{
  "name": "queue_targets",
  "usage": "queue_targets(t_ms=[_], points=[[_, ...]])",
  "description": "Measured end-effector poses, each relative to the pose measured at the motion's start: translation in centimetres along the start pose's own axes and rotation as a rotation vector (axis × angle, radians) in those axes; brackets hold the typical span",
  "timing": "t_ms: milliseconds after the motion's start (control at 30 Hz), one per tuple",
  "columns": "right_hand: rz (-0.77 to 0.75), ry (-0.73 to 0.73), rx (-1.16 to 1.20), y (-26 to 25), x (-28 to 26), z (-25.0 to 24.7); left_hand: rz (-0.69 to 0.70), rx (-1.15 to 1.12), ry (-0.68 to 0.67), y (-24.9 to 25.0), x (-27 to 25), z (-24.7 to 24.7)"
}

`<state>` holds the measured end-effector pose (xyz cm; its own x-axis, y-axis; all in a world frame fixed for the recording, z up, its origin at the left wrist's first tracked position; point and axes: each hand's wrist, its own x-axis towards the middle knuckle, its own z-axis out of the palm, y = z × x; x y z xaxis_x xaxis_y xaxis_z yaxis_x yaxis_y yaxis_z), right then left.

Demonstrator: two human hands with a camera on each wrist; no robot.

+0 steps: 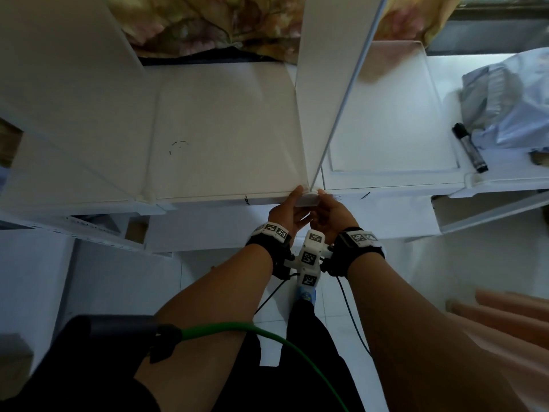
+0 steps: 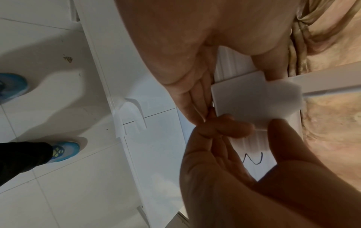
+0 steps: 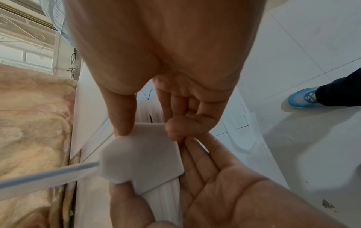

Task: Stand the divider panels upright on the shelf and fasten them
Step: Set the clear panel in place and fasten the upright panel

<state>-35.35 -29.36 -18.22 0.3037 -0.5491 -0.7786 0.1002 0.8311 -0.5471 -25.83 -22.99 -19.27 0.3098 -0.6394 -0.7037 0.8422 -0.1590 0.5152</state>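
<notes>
The white shelf [image 1: 225, 129] lies flat and fills the head view; everything below is placed from its near edge. A divider panel [image 1: 319, 84] stands upright on it, rising from that edge toward the patterned fabric [image 1: 208, 22] bunched behind the shelf's far side, and a second white panel [image 1: 68, 69] leans up from the shelf's left part. To the right of the upright panel, past a recessed section of the shelf, a crumpled pale plastic bag [image 1: 511, 99] lies with a black marker [image 1: 471, 148] just beside it. Below the near edge are white floor tiles, a blue shoe [image 1: 306, 294] and a green cable [image 1: 267, 331] crossing the person's dark clothing. At the foot of the upright panel, right on the near edge, sits a small white connector clip [image 1: 309, 199]. The left hand [image 1: 289, 212] and right hand [image 1: 331, 214] meet there, each pinching the clip between thumb and curled fingers, and their fingertips touch under it in the wrist views. Both hands cover most of the joint between panel and shelf.
</notes>
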Motion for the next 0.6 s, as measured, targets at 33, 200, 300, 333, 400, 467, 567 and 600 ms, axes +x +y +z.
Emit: queue_targets(t_ms=[33, 200, 300, 333, 400, 467, 567, 600], points=[[0.0, 0.002, -0.007, 0.0, -0.1, 0.0, 0.002, 0.0, 0.004, -0.1, 0.1, -0.1], [0.009, 0.004, -0.019, -0.2, -0.5, 0.2, 0.01, 0.011, 0.016, -0.2, 0.2, -0.1], [0.003, 0.002, -0.008, -0.1, -0.6, 0.4, 0.013, 0.009, -0.002, -0.1, 0.2, -0.2], [0.004, 0.003, -0.013, 0.0, -0.7, 0.4, 0.013, 0.009, -0.003, -0.2, 0.2, -0.3], [0.007, 0.001, -0.021, 0.0, -0.9, 0.5, 0.013, 0.019, -0.006, -0.3, 0.2, -0.5], [0.008, -0.004, -0.023, 0.0, -1.0, 0.5, 0.018, 0.023, -0.009, -0.3, 0.2, -0.6], [0.016, -0.005, -0.019, -0.1, -1.1, 0.7, 0.029, 0.018, 0.001, -0.3, 0.1, -0.5], [0.02, -0.003, -0.019, -0.2, -1.2, 0.7, 0.03, 0.02, 0.002, -0.2, 0.1, -0.5]])
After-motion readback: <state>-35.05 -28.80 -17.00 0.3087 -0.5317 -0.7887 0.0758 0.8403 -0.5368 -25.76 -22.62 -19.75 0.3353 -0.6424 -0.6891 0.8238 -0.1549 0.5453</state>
